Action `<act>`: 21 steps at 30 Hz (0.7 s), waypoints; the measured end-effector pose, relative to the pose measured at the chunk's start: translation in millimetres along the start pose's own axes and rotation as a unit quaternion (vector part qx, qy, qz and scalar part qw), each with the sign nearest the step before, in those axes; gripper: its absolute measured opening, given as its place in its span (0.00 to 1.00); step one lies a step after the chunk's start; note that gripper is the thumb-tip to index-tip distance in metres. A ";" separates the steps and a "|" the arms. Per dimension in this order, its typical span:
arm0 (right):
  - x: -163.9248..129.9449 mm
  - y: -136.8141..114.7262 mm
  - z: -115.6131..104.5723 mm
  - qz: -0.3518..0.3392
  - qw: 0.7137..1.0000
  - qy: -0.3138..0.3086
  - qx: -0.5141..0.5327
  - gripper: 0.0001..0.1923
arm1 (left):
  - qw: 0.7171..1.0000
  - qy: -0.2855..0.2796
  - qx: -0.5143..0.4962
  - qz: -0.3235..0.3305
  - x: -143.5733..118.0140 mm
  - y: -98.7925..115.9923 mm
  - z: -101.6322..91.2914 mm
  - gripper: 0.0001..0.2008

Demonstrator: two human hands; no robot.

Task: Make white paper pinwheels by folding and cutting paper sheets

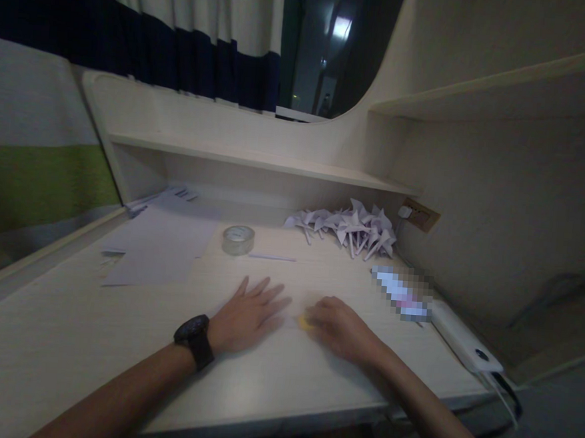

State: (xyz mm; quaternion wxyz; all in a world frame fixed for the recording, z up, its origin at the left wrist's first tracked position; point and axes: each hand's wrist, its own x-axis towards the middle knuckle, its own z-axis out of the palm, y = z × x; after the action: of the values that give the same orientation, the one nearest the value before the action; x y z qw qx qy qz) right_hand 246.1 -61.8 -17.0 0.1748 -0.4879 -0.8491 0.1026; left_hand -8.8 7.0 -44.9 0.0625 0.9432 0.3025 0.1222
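My left hand (250,315), with a dark watch on its wrist, is over the desk (239,402), fingers spread and slightly blurred, holding nothing. To its right, my right hand (339,329) is closed on a small yellow object (306,322), mostly hidden by the fingers; its kind does not show. Beyond the hands lie a roll of clear tape (238,240) and a thin white stick (272,257). Several white paper pinwheels (349,226) are heaped at the back right.
White paper sheets (163,243) overlap at the back left. On the right are a phone-like thing with a blurred-out screen (400,293) and a white power strip (464,338) with cables. A shelf (257,156) spans the back, and a wall socket (422,215) holds a plug.
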 end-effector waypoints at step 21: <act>2.1 -9.0 20.1 0.009 0.997 0.069 0.015 0.09 | 0.999 0.019 0.030 -0.029 -22.1 -21.8 0.2 0.25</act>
State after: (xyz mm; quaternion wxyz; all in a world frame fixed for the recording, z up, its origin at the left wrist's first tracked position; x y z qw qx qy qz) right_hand 230.0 -64.5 -31.9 0.2395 -0.4986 -0.8290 0.0828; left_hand -38.3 11.7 -53.6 0.0322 0.9330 0.3344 0.1291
